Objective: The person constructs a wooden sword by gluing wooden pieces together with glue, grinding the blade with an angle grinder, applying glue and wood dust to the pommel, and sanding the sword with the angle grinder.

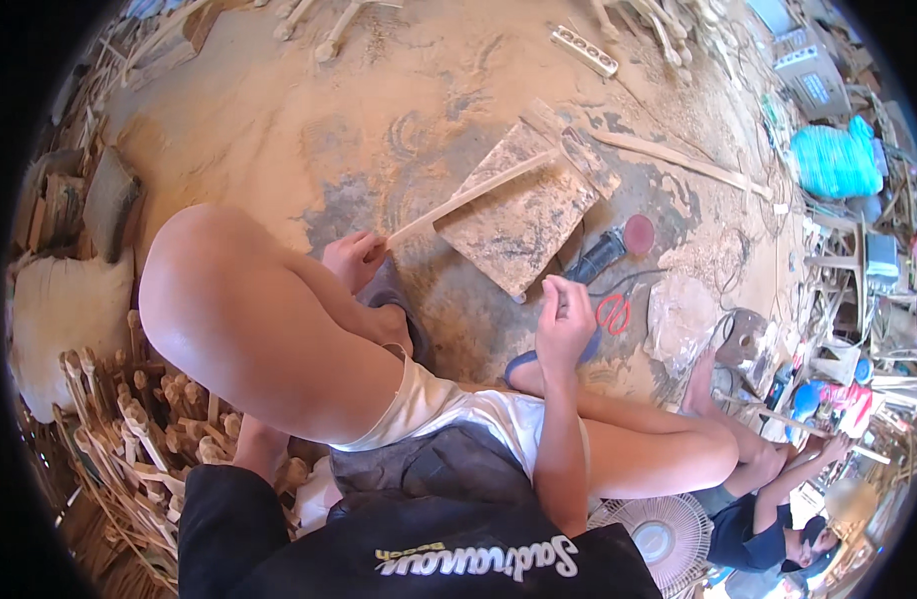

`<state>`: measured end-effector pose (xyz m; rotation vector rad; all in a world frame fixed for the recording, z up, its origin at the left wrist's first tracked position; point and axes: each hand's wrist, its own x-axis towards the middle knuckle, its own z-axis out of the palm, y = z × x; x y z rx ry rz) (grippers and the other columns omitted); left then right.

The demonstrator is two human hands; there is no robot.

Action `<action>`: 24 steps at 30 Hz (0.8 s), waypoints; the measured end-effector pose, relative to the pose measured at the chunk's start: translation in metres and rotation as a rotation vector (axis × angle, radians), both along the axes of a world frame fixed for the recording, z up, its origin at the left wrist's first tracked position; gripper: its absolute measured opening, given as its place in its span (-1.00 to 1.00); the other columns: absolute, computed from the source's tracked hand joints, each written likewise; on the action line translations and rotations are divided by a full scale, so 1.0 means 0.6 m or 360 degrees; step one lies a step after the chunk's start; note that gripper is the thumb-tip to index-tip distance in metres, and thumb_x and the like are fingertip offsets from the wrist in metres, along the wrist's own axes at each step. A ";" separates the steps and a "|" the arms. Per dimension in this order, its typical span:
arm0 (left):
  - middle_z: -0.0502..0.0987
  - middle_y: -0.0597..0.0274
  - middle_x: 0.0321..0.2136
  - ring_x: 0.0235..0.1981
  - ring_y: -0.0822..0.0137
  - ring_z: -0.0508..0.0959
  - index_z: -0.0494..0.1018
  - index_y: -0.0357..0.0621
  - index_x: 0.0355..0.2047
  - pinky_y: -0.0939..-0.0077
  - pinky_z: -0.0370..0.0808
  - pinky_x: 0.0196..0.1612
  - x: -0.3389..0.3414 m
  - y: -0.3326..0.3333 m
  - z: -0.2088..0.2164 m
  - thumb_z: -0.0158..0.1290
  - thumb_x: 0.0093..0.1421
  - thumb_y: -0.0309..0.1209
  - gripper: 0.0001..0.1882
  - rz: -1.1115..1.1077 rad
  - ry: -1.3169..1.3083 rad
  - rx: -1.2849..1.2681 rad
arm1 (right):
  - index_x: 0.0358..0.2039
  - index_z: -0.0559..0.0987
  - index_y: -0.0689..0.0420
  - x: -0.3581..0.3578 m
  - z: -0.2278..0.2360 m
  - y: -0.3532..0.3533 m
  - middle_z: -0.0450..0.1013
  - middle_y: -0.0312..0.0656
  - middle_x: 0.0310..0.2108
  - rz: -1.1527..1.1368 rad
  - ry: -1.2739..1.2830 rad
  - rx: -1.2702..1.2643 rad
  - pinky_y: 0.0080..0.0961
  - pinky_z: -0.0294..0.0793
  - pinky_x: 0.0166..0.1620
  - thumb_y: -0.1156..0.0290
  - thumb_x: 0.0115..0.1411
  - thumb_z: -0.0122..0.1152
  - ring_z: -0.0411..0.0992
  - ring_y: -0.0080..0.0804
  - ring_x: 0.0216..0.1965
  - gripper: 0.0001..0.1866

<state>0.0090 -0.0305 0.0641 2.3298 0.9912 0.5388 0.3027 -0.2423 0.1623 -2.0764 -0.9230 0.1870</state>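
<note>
1. Left hand (354, 260) clamped on one end of a wooden strip (472, 199) lying across the dusty board (523, 252).
2. Right hand (566, 319) apart, fingers curled — cannot tell if holding anything.
3. Strip looks already cut straight — work left unclear; angle grinder (598, 258) untouched.

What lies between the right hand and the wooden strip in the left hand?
In the head view, the dusty board lies between the right hand and the wooden strip.
</note>
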 end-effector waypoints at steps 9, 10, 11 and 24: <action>0.65 0.15 -0.32 -0.30 0.19 0.68 0.70 -0.03 -0.10 0.38 0.60 -0.17 -0.005 0.003 0.046 0.41 0.19 -0.24 -0.70 -0.0016 0.0130 0.0250 | -0.32 0.68 0.21 -0.010 -0.016 0.006 0.50 -0.20 -0.67 0.0385 0.0128 -0.0554 -0.41 0.37 -0.50 0.32 0.42 0.35 0.49 -0.42 -0.60 -0.77; 0.66 0.15 -0.31 -0.29 0.20 0.68 0.70 -0.03 -0.10 0.38 0.59 -0.16 -0.014 0.004 0.048 0.41 0.20 -0.23 -0.70 0.0033 0.0038 0.0125 | -0.32 0.68 0.21 -0.016 -0.014 0.008 0.51 -0.19 -0.65 0.0454 0.0066 -0.0530 -0.41 0.39 -0.49 0.34 0.40 0.36 0.50 -0.41 -0.59 -0.79; 0.66 0.15 -0.30 -0.28 0.20 0.67 0.69 -0.04 -0.09 0.38 0.59 -0.15 -0.024 0.006 0.047 0.41 0.20 -0.23 -0.69 0.0083 -0.0012 0.0078 | -0.32 0.68 0.21 -0.018 -0.010 0.010 0.53 -0.18 -0.62 0.0507 -0.0014 -0.0541 -0.42 0.41 -0.48 0.35 0.39 0.38 0.51 -0.39 -0.59 -0.80; 0.68 0.14 -0.19 -0.16 0.23 0.66 0.69 -0.09 -0.04 0.37 0.56 -0.01 -0.408 0.061 -0.022 0.36 0.27 -0.21 -0.67 0.1048 -0.0029 -0.0434 | -0.36 0.67 0.20 -0.031 -0.037 0.004 0.51 -0.14 -0.63 0.0455 -0.0043 -0.0620 -0.27 0.43 -0.46 0.29 0.44 0.30 0.50 -0.31 -0.63 -0.74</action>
